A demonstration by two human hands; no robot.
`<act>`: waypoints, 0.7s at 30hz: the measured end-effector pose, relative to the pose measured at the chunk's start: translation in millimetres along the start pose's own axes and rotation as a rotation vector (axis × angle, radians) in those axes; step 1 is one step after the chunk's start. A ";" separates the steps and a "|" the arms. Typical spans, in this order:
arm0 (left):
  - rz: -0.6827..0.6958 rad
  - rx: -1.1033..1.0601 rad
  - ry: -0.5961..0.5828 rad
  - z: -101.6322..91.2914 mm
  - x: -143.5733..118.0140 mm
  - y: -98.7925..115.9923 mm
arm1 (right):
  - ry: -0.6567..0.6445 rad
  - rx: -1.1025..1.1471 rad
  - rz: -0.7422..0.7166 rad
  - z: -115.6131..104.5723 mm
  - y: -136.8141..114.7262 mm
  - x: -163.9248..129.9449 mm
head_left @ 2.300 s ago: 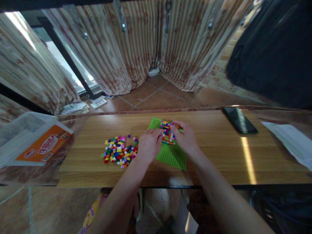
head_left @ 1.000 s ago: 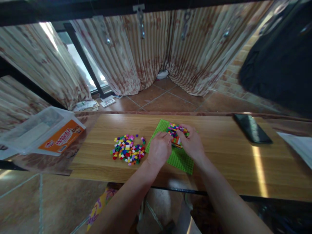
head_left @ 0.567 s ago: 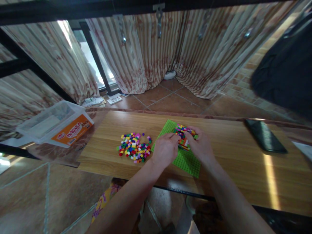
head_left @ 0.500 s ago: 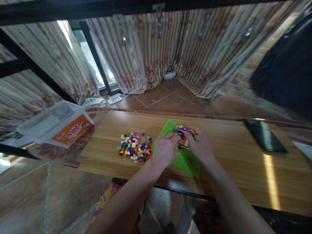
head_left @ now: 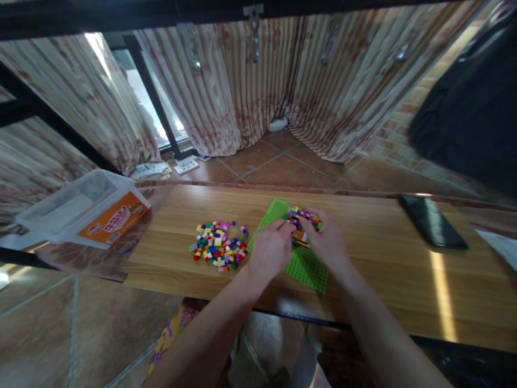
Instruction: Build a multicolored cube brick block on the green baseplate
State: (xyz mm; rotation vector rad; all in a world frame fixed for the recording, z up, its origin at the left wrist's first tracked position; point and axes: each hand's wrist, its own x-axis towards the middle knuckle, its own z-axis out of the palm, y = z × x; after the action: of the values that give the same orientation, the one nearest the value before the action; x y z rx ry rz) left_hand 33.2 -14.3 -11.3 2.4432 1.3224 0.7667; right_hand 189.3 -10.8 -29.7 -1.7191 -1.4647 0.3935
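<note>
Loose brick pile [head_left: 218, 252]: left of green baseplate [head_left: 301, 264]. Left hand [head_left: 271, 249]: on baseplate's left part, fingers curled narrow at brick patch [head_left: 299, 221]. Right hand [head_left: 326, 241]: on baseplate, fingertips pressing the patch; grip indiscernible. Phone [head_left: 433, 228]: far right.

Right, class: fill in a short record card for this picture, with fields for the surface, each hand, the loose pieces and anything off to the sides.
surface: wooden table
base: green studded baseplate, flat on the table
left hand: on the baseplate, fingertips at the patch of coloured bricks
right hand: on the baseplate, fingers against the same patch
loose pieces: pile of small coloured bricks, left of the baseplate
far left: clear plastic box with orange label
far right: dark phone, lying flat
</note>
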 end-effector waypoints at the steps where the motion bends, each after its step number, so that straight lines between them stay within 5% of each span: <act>1: -0.003 -0.001 0.000 0.0 0.2 0.3 | 0.000 -0.007 -0.006 0.1 -0.4 0.0; 21: -0.107 -0.057 0.112 1.3 3.0 -3.3 | 0.028 -0.013 0.049 0.7 -2.2 0.8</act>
State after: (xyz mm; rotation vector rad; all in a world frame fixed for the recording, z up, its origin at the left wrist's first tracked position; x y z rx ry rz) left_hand 32.9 -9.9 -12.9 2.2941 1.4381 0.9122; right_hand 187.5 -9.7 -28.2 -1.7662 -1.4103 0.3852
